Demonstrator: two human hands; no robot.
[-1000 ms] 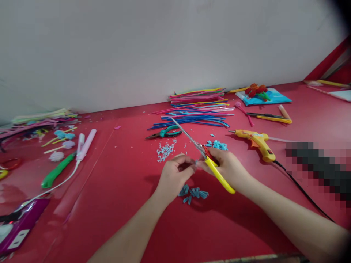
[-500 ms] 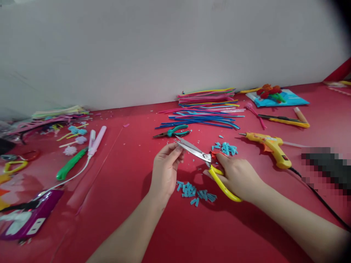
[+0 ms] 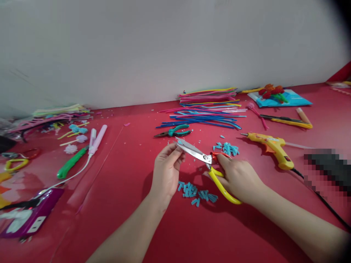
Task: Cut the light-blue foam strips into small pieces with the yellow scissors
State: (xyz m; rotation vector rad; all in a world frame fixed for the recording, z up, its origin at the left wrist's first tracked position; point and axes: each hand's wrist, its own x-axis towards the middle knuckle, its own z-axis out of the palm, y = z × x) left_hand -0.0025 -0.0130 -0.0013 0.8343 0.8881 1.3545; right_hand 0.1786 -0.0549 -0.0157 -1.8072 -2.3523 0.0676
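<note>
My right hand (image 3: 240, 177) is wrapped round the handles of the scissors (image 3: 203, 157), one red and one yellow. Their silver blades point left and stand slightly apart. My left hand (image 3: 167, 168) pinches a small light-blue piece (image 3: 180, 143) at the blade tips; much of it is hidden by fingers and blade. On the table below lies a heap of short cut blue pieces (image 3: 192, 190). A second heap of blue pieces with tapered ends (image 3: 230, 148) sits just beyond my right hand.
Teal-handled pliers (image 3: 175, 131) lie beyond the blades, before bundles of coloured pipe cleaners (image 3: 205, 118). To the right is a yellow glue gun (image 3: 270, 146) with its cord. At left are a green-handled cutter (image 3: 71, 163), a pink straightener (image 3: 97, 140) and a purple box (image 3: 33, 215).
The view has shifted slightly. Both hands keep nearly the same pose; a bit of the blue piece now shows between the scissor tips.
</note>
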